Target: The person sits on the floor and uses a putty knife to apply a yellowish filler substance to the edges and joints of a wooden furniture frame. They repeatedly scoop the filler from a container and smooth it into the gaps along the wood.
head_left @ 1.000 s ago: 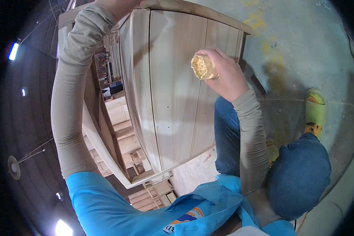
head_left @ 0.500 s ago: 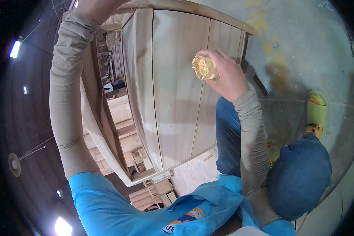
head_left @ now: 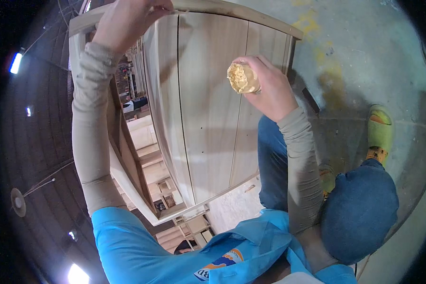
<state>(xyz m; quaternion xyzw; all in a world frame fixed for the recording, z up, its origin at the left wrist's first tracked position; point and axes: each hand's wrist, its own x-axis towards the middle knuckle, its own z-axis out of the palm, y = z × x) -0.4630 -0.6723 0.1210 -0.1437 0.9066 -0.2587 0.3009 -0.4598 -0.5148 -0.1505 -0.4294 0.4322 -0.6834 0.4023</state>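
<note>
Right hand closed tight around a yellow crumbly lump; pale wooden cabinet just beside. Left hand pinching the cabinet's top edge.

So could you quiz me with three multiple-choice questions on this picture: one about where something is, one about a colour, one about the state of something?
1. Where is the left hand?
A. At the top edge of the wooden cabinet
B. On the concrete floor
C. On the knee

2. What colour is the sandal on the floor?
A. Red
B. Yellow-green
C. Black

3. What is the state of the right hand?
A. Open and empty
B. Flat on the panel
C. Closed around a small container of yellowish paste

Answers:
1. A, the left hand reaches up to the cabinet's upper rail.
2. B, the sandal is yellow-green against the grey floor.
3. C, the fingers wrap the container, whose paste-filled open end faces the camera.
</note>
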